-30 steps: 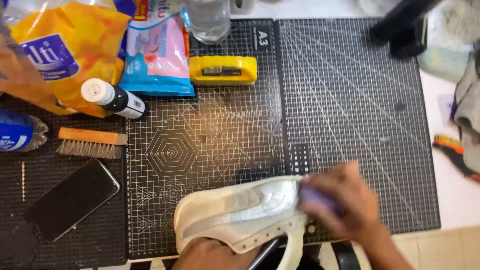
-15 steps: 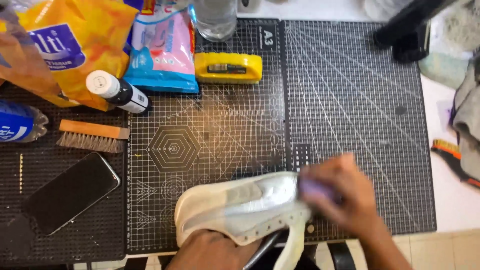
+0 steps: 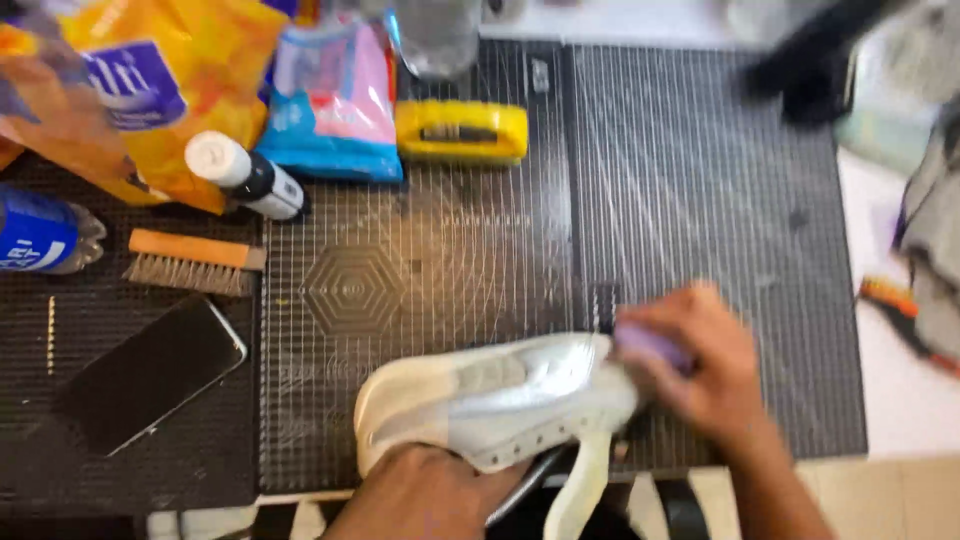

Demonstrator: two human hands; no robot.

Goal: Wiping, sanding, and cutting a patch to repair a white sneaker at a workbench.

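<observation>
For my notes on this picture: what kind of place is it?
Probably a home or hobby workbench for shoe cleaning: a gridded cutting mat, a small brush and a white shoe under both hands.

Head view, looking down. Left hand (image 3: 425, 490): enters from the lower edge, forearm directed upward in the frame, back of the hand toward the camera; its fingers are hidden, so the grip cannot be read. Right hand (image 3: 695, 365): enters from the lower right, forearm running diagonally up and to the left, wrist slightly bent, knuckles uppermost, fingers (image 3: 650, 325) curled closed around a small object and pointing left. The right hand is blurred. The two hands lie near each other but apart.
</observation>
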